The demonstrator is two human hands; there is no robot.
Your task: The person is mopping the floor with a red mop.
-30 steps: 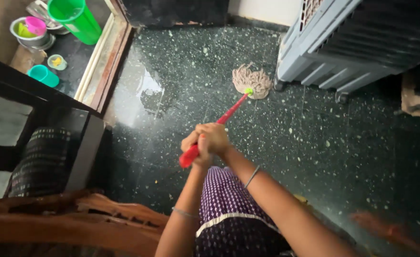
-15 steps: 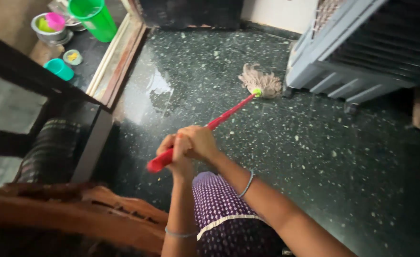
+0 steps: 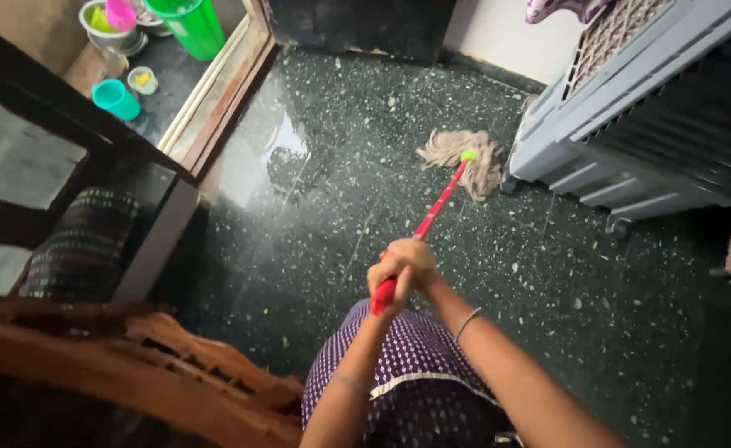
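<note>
Gripping red mop handle (image 3: 428, 217) (stringy head (image 3: 465, 163)): both hands (image 3: 402, 267).

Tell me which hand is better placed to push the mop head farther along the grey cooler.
Probably the right hand: it grips the red mop handle higher, nearer the mop head beside the cooler. The left hand holds the handle's end, mostly hidden beneath it.

One mop (image 3: 463, 166); two hands; one green bucket (image 3: 189, 25); one teal cup (image 3: 116, 99).
</note>
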